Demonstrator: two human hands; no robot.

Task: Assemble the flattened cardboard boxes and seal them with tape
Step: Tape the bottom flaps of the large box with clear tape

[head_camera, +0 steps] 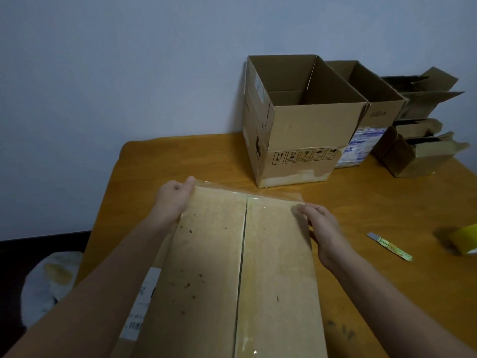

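Nothing fancy body-wise: left hand (175, 200) and right hand (322, 228) were both bare, and the left forearm (103, 280) and right forearm (387, 293) were uncovered right down to the frame edge.

The closed box (232, 267) in front of me shows two stained flaps meeting at a glossy, taped centre seam. A clear tape strip (247, 196) runs across its far edge. Beyond it, to the right, stand open assembled boxes (296, 120). A yellowish tape roll (464, 241) lies well to its right.
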